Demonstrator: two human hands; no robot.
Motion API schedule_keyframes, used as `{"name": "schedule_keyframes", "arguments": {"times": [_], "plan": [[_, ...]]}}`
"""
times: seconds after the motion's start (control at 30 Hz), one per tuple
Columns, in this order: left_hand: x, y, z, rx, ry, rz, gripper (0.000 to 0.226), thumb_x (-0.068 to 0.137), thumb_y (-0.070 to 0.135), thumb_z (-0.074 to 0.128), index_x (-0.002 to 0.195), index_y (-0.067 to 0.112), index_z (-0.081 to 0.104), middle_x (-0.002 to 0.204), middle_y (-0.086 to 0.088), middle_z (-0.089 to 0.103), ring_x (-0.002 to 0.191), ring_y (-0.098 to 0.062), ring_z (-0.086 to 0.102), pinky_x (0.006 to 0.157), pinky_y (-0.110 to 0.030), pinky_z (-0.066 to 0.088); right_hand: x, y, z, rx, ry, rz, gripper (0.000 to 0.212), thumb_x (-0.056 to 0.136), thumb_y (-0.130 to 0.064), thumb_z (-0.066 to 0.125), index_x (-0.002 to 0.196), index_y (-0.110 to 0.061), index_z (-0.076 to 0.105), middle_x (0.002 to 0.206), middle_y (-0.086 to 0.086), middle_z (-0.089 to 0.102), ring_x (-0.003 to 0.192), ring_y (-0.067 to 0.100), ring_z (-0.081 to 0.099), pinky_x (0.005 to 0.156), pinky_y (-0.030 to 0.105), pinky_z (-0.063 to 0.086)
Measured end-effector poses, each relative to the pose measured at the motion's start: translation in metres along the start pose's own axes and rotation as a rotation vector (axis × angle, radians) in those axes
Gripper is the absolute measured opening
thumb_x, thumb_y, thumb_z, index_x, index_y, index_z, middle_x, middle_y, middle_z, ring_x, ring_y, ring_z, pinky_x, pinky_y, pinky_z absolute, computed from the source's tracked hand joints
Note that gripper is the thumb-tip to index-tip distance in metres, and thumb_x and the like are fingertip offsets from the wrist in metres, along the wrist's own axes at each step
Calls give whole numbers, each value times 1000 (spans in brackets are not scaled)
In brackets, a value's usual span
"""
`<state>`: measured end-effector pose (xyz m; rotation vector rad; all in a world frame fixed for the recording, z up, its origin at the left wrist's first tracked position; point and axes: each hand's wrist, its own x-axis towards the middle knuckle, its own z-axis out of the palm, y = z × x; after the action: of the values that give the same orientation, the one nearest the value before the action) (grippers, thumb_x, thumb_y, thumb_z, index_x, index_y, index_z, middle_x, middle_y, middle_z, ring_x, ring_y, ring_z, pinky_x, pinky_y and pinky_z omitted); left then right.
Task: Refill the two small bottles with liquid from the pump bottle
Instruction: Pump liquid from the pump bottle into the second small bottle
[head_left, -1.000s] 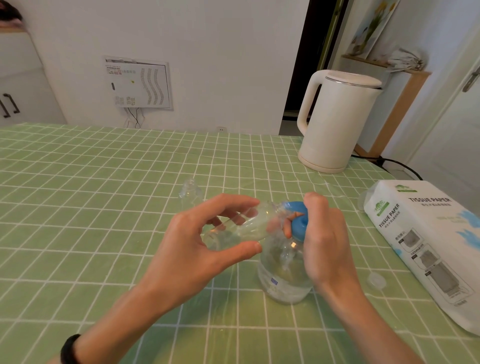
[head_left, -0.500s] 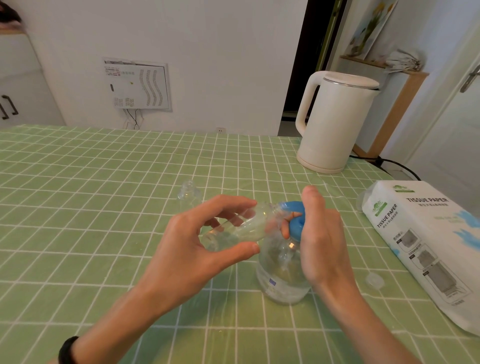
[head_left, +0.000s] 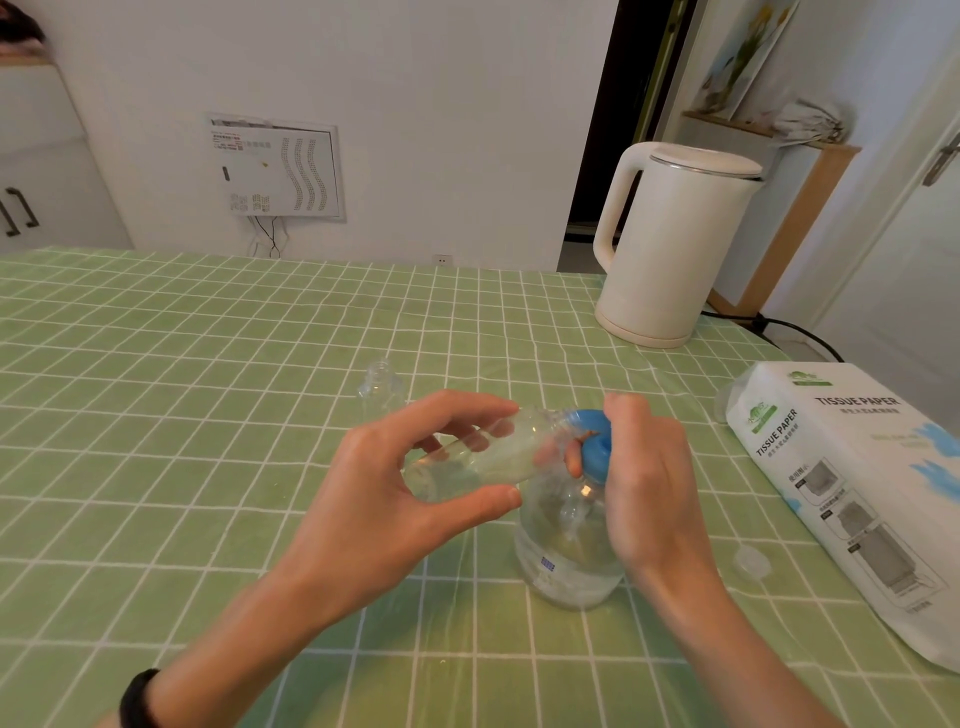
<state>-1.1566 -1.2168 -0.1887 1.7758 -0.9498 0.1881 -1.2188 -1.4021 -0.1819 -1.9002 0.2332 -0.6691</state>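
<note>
Your left grip (head_left: 384, 499) pinches small bottle (head_left: 483, 457), mouth at pump (head_left: 595, 447) | your right grip (head_left: 644, 483) curls round pump head.

We read "TISSUE PAPER" on the top face of the white tissue pack (head_left: 857, 467), the same words on its side beside a green logo, smaller print beneath illegible, blue mark on the pump bottle (head_left: 563, 545) unreadable

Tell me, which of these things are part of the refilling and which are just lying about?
In the job: pump bottle, under the right hand; tilted small bottle in the left hand; standing small bottle behind; loose cap, probably.
Lying about: kettle; tissue pack.
</note>
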Motion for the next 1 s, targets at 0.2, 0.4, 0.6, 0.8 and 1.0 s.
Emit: {"name": "schedule_keyframes", "arguments": {"times": [0.2,0.4,0.6,0.8,1.0], "plan": [[0,1,0,-8,12,1,50,74,45,81,122,39,69,113,24,74,105,-8,72,86,-27,54,-2,-1,3,10,10,3,73,96,-60,24,46,-12,47,54,3,67,46,13,51,50,21,43],[0,0,0,2,-1,0,51,74,46,81,123,40,68,114,24,74,106,-8,71,86,-26,54,1,0,0,0,7,-14,58,89,-45,29,47,-16,55,66,13,74,62,35,59,54,38,45],[0,-1,1,0,-3,2,50,74,45,81,123,39,69,113,23,74,105,-9,72,86,-27,54,1,2,0,-1,-10,-2,56,90,-42,29,46,-17,54,65,12,74,56,35,56,52,36,42],[0,-1,0,-17,9,1,49,74,43,81,121,39,69,113,23,75,105,-10,72,86,-28,55,-2,0,2,5,6,5,81,96,-67,19,50,-6,49,60,14,69,52,29,54,51,19,43],[0,-1,-1,-11,7,5,49,75,45,81,123,41,68,114,23,74,105,-8,72,86,-26,55,-2,1,1,4,2,1,70,91,-58,28,51,-4,51,65,11,74,67,41,61,60,39,46]]}}
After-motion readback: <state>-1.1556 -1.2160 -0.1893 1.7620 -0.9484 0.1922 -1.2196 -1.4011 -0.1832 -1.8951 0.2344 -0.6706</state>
